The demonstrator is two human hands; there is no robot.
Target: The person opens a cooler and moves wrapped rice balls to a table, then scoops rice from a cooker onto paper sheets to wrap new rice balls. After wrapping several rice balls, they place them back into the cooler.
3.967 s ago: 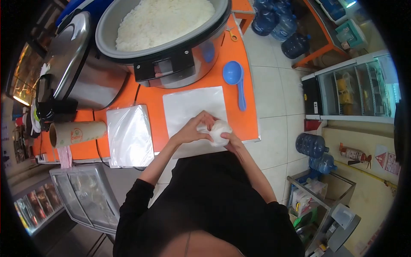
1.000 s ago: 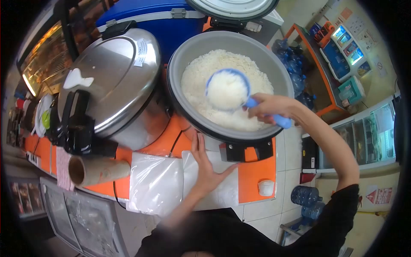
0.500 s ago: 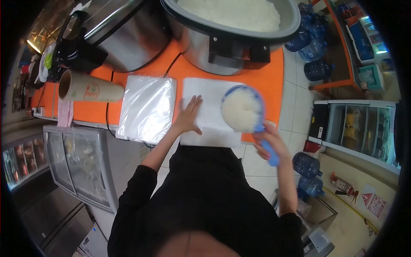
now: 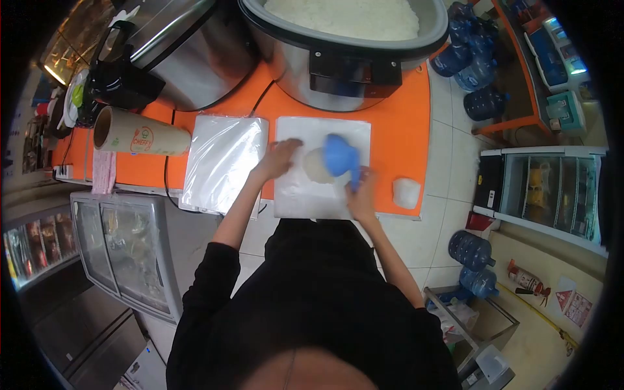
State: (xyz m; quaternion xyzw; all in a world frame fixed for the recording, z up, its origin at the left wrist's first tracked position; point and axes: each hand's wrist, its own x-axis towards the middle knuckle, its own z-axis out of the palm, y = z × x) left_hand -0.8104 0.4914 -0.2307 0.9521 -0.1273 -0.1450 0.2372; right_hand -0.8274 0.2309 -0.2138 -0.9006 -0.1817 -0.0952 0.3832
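My right hand (image 4: 361, 195) is closed around the handle of a blue scoop (image 4: 340, 155), which is tipped over with its outside facing up. Beside the scoop, a rounded mound of rice (image 4: 317, 166) lies on a white paper sheet (image 4: 296, 198). My left hand (image 4: 282, 158) rests at the sheet's left side, fingers spread and holding nothing. Left of it is a plastic-wrapped stack of white sheets (image 4: 224, 159). A small white wrapped item (image 4: 406, 193) sits near the right edge of the orange table (image 4: 390, 159).
A large open cooker (image 4: 292, 71) full of white rice (image 4: 344, 18) stands behind the sheet. Further left are a second steel cooker (image 4: 201, 65) and a cardboard tube (image 4: 143, 133). Blue water bottles (image 4: 478, 68) stand on the floor at right.
The scoop has moved left and turned over, and its rice now lies on the sheet. My left hand has shifted slightly up and left. The white item at right has come into view.
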